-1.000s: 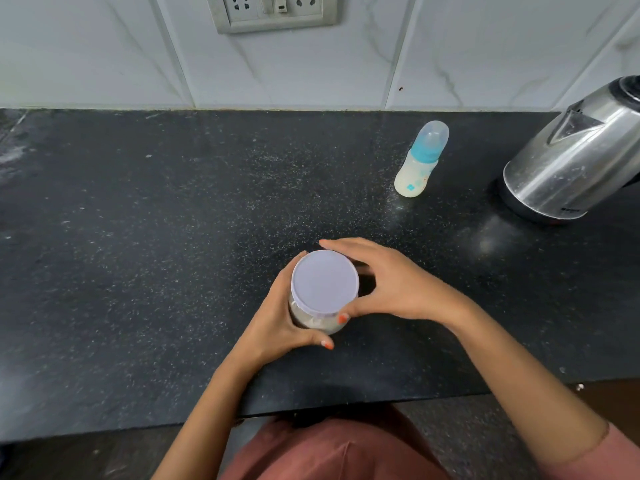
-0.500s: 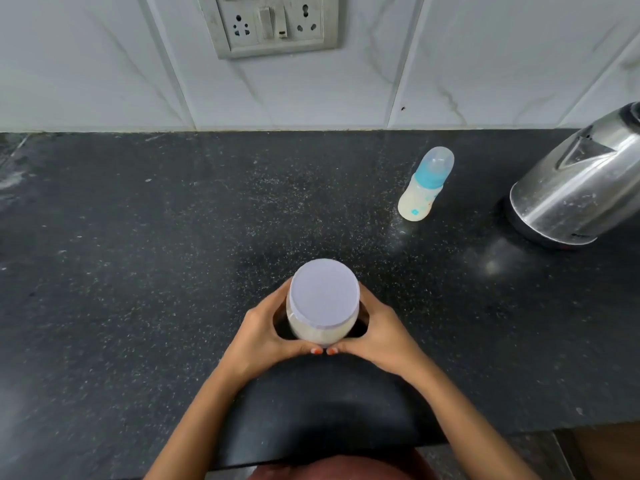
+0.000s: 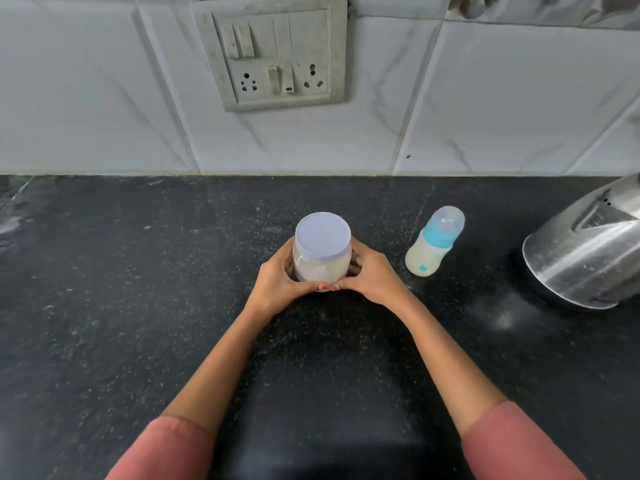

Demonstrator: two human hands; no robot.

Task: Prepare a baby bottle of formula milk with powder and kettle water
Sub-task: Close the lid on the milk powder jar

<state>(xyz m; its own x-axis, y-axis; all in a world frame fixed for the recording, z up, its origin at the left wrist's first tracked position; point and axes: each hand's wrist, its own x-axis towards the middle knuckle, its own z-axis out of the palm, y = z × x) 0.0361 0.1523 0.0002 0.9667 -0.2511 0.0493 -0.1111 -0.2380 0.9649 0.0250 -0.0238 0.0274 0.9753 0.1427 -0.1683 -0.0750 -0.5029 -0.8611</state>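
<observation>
A clear jar of white powder (image 3: 322,266) with a pale lilac lid stands upright on the black countertop (image 3: 138,306). My left hand (image 3: 277,284) wraps its left side and my right hand (image 3: 372,278) its right side, thumbs meeting in front. To the right, apart from my hands, stands a small baby bottle (image 3: 433,247) with a blue collar and clear cap, holding whitish liquid. A steel kettle (image 3: 585,254) sits at the far right, partly cut off by the frame edge.
A white tiled wall rises behind the counter, with a switch and socket plate (image 3: 273,53) above the jar. The counter's left half holds only faint white dust near its left edge.
My right hand came off the lid and down onto the jar's side. Both hands have pushed the jar away from me, toward the wall and nearer the bottle. The view has tilted up.
</observation>
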